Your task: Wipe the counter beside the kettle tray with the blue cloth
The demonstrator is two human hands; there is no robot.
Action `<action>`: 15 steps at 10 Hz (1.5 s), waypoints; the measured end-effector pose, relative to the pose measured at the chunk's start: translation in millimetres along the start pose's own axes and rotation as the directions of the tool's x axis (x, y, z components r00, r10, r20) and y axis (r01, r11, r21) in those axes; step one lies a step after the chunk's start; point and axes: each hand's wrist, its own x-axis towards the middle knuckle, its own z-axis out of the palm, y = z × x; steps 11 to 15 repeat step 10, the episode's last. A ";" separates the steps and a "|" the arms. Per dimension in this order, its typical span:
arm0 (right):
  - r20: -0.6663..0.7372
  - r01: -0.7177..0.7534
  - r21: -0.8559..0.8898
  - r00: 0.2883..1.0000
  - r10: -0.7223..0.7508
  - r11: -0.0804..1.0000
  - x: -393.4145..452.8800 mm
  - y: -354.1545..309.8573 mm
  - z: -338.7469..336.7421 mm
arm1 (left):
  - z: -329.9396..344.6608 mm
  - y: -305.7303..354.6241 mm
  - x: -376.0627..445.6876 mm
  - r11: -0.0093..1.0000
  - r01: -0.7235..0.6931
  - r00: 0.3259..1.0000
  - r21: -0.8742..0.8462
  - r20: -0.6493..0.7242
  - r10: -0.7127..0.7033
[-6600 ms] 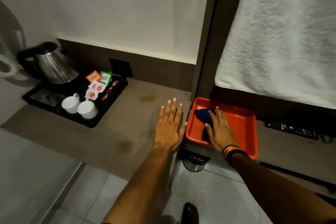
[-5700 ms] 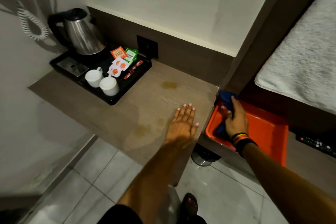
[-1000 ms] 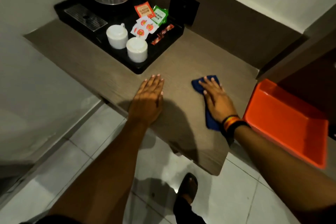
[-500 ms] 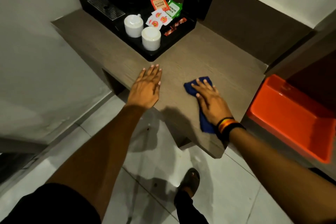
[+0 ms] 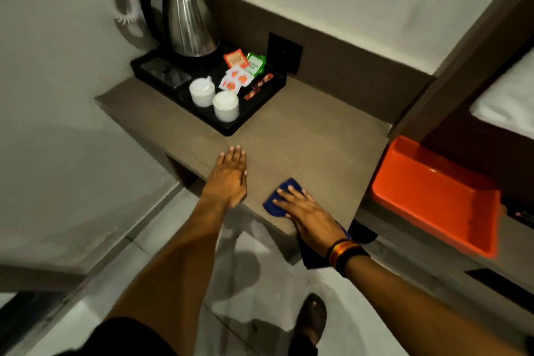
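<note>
Lying at the near edge of the brown wood-grain counter (image 5: 303,136), the crumpled blue cloth (image 5: 277,205) hangs partly over the front. The right hand (image 5: 306,214) presses flat on it, fingers spread. The left hand (image 5: 228,176) rests palm-down just beside, fingers together. Behind, apart from both hands, the black rectangular kettle tray (image 5: 254,113) carries a steel kettle (image 5: 187,26) and two white cups (image 5: 215,98).

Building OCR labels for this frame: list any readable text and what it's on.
Nothing is legible.
Orange sachet: dark lines of print, too blurred to read.
Green sachet: print blurred.
White packets: round red logos only, no readable words.
Red sticks: markings too small.
Kettle, cups: no visible text.
</note>
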 end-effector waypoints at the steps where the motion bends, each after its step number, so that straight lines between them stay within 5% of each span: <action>1: -0.056 -0.120 0.037 0.991 0.122 0.992 -23.8 24.0 -25.3 | 11.5 41.5 -22.8 0.997 -0.074 0.996 -0.013 -0.053 0.073; 3: -0.359 -0.429 0.108 0.824 0.438 0.897 -41.4 104.2 -96.1 | 30.8 142.1 -4.5 0.951 -0.294 0.951 -0.096 -0.133 0.281; 5: -0.399 -0.620 0.139 0.679 0.616 0.772 -57.9 225.2 -130.2 | 47.9 229.2 57.6 0.910 -0.401 0.913 -0.110 -0.136 0.386; 8: 0.024 -0.770 -0.026 0.637 0.771 0.637 -42.3 289.5 -83.2 | 64.2 266.3 109.2 0.875 -0.480 0.864 -0.065 -0.209 0.459; 10: -0.290 -0.589 0.323 0.684 0.670 0.741 -79.6 189.6 -96.5 | 1.1 255.0 106.2 0.921 -0.390 0.882 0.013 -0.284 0.377; 15: -0.290 -0.589 0.323 0.684 0.670 0.741 -79.6 189.6 -96.5 | 1.1 255.0 106.2 0.921 -0.390 0.882 0.013 -0.284 0.377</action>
